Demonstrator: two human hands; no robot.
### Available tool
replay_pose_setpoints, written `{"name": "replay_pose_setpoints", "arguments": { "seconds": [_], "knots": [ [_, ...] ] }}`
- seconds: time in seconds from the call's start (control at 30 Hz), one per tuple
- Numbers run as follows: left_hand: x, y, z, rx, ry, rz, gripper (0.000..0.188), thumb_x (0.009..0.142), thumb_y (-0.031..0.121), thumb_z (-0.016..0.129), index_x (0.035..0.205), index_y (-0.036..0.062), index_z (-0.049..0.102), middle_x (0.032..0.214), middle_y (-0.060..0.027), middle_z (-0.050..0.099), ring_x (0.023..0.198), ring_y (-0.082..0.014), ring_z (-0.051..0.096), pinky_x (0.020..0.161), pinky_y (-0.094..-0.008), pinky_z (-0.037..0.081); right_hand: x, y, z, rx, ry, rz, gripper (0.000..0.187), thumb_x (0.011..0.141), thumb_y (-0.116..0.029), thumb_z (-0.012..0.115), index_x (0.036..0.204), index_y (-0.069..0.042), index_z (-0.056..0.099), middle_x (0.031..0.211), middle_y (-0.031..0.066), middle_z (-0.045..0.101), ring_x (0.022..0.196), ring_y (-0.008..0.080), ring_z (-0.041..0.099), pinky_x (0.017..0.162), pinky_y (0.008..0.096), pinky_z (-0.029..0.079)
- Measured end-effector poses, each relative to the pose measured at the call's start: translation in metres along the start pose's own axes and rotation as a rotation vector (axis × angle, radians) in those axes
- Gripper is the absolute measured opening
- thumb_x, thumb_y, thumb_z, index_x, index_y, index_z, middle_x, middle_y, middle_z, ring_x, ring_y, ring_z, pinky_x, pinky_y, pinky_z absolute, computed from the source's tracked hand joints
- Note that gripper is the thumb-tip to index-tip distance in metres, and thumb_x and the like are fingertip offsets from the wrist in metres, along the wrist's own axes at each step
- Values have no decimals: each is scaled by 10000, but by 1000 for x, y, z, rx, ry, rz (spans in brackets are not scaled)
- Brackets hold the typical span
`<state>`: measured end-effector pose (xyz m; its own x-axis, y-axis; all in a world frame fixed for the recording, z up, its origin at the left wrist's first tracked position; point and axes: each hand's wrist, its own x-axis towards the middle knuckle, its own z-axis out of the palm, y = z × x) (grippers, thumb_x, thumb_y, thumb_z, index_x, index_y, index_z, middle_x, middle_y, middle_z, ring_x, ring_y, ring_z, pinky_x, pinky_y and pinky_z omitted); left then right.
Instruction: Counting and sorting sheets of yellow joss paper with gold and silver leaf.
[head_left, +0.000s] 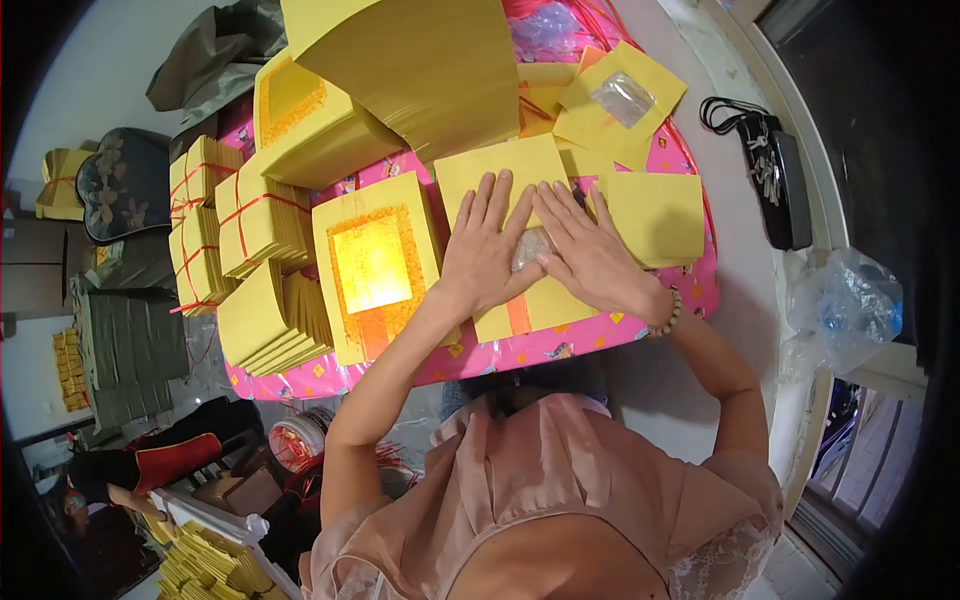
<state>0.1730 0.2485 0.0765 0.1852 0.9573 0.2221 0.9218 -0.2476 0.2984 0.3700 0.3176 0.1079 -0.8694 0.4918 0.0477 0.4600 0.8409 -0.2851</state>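
My left hand [483,248] lies flat on a yellow paper sheet [552,306], fingers stretched out and pointing away from me. Beside it my right hand [594,258] also rests flat, fingers extended, with a beaded bracelet at the wrist. Between the two hands shows a small piece of clear plastic [531,247] on the sheet; its edges are partly covered by my fingers. An orange strip [518,316] runs down the sheet's near part. Left of my hands sits a stack of yellow paper [423,215] whose top bears a shiny gold square [370,266] with an orange border.
Red-tied yellow paper bundles [262,222] crowd the left of the pink patterned tablecloth [425,378]. A tall curved yellow stack [420,80] stands behind. At right lie more yellow sheets [660,215]; beyond are a black pouch with keys [765,175] and a clear plastic bag [848,305].
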Motion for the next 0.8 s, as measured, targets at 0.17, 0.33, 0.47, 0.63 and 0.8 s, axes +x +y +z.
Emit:
{"name": "replay_pose_setpoints", "arguments": {
  "seconds": [0.17,0.33,0.47,0.63,0.8],
  "knots": [
    [2,-2,2,-25,-21,1,928,851,565,585,1559,42,293,1593,-294,234,1486,-472,194,1202,-565,178,-2,7,12,-48,-7,5,721,1031,-402,430,1554,42,209,1634,195,210,1539,322,125,1226,566,45],
    [1,-12,1,-56,-133,1,892,870,477,557,1592,81,216,1632,-267,150,1521,-438,105,1227,-538,109,-3,8,18,-64,23,-3,741,1025,-415,443,1556,43,202,1636,193,206,1539,317,125,1231,545,59],
    [1,-17,4,-75,-138,-12,726,971,390,445,1606,138,199,1650,-232,121,1531,-423,69,1223,-534,110,0,10,16,-96,106,-45,664,990,-336,541,1506,26,332,1571,185,338,1480,316,270,1205,521,172],
    [6,-22,-2,-62,-85,40,643,1010,395,490,1563,121,310,1608,-241,245,1482,-446,219,1200,-513,226,19,31,6,-122,330,-164,411,911,-294,671,1262,-84,630,1233,91,631,1171,241,578,1000,421,410],
    [15,-14,-8,27,52,59,544,945,254,594,1451,95,474,1484,-217,449,1376,-399,416,1112,-487,374,33,50,-2,-275,238,-281,370,893,-269,680,1211,-81,659,1135,51,664,1062,207,630,942,375,452]
  ]
}}
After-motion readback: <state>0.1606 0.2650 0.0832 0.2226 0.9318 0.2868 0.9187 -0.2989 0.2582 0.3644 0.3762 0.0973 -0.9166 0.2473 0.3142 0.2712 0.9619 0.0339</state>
